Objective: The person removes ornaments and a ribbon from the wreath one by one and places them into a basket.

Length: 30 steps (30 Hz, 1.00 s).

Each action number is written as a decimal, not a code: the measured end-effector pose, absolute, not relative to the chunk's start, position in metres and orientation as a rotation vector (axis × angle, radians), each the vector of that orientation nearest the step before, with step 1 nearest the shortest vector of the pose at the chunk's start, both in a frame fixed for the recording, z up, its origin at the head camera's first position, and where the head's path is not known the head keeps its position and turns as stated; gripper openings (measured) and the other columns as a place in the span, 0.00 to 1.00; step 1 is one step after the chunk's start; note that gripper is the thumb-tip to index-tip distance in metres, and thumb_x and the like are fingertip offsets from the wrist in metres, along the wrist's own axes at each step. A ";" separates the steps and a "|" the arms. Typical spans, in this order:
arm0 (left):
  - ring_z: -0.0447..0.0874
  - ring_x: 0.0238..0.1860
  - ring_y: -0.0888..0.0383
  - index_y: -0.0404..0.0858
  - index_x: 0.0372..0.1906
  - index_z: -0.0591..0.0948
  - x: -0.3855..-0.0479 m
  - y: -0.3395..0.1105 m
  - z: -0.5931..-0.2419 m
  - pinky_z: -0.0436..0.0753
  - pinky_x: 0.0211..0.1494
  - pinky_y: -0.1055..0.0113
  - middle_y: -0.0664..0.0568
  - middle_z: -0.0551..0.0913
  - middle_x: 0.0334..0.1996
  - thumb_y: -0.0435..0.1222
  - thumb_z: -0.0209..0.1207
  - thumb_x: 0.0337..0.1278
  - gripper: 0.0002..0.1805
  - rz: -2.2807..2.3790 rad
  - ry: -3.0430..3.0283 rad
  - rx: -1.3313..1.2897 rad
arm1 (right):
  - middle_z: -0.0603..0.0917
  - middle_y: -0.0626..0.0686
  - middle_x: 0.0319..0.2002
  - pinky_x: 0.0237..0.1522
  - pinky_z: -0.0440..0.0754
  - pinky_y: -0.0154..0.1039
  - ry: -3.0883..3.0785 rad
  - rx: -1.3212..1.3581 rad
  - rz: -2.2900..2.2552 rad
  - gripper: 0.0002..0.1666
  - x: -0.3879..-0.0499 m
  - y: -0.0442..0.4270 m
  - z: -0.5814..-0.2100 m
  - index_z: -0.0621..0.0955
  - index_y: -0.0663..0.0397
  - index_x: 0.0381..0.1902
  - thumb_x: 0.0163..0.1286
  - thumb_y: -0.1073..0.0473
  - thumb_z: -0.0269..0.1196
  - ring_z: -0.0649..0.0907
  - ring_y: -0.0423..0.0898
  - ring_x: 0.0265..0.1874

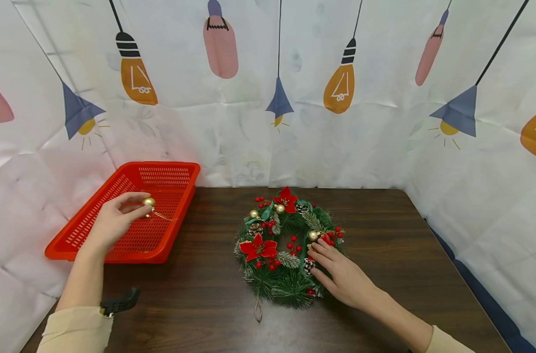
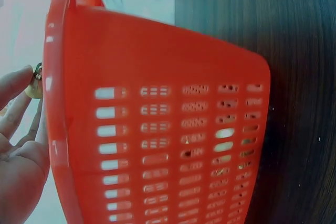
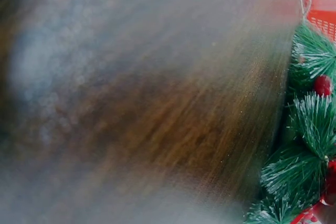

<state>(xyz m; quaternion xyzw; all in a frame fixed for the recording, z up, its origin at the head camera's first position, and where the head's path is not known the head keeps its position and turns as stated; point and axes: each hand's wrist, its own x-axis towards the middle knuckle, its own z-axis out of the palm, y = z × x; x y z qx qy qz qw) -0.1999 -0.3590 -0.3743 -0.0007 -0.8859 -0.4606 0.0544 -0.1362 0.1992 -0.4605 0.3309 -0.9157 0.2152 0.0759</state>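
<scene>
My left hand [image 1: 111,220] pinches a small gold Christmas bauble [image 1: 149,201] between thumb and fingers, above the red plastic basket [image 1: 159,256]. A thin gold string trails from the bauble. In the left wrist view the basket wall covers part of that hand, and the bauble [image 2: 34,88] shows beside the rim. A green Christmas wreath [image 1: 263,282] lies on the table with red flowers, berries, pinecones and gold balls on it. On the wreath's right side rests my right hand [image 1: 345,277], its fingers extended over the decorations. Whatever lies under those fingertips is partly hidden.
The dark wooden table [image 1: 197,304] extends around the wreath. A white curtain [image 1: 246,147] printed with lamps hangs behind and along the sides. From the wreath's near edge a small hanging loop [image 1: 258,312] sticks out.
</scene>
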 end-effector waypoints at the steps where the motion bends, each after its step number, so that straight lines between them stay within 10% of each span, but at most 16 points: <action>1: 0.82 0.48 0.68 0.41 0.68 0.75 -0.199 -0.361 -0.374 0.78 0.46 0.78 0.54 0.81 0.55 0.51 0.62 0.71 0.29 -1.395 -2.690 0.003 | 0.70 0.60 0.74 0.69 0.68 0.56 -2.746 0.992 0.645 0.31 -0.136 0.199 -0.461 0.76 0.61 0.70 0.78 0.48 0.61 0.63 0.55 0.76; 15: 0.76 0.51 0.70 0.44 0.69 0.75 -0.193 -0.370 -0.373 0.73 0.51 0.62 0.55 0.79 0.57 0.54 0.62 0.70 0.30 -1.369 -2.733 0.086 | 0.70 0.60 0.73 0.69 0.69 0.56 -2.735 0.997 0.641 0.31 -0.137 0.199 -0.462 0.76 0.61 0.70 0.78 0.49 0.62 0.63 0.56 0.76; 30: 0.80 0.48 0.73 0.43 0.68 0.76 -0.194 -0.371 -0.377 0.76 0.46 0.80 0.49 0.79 0.59 0.50 0.60 0.73 0.26 -1.347 -2.741 -0.071 | 0.70 0.60 0.73 0.68 0.69 0.56 -2.744 0.999 0.654 0.29 -0.137 0.199 -0.461 0.78 0.60 0.68 0.78 0.48 0.62 0.63 0.55 0.76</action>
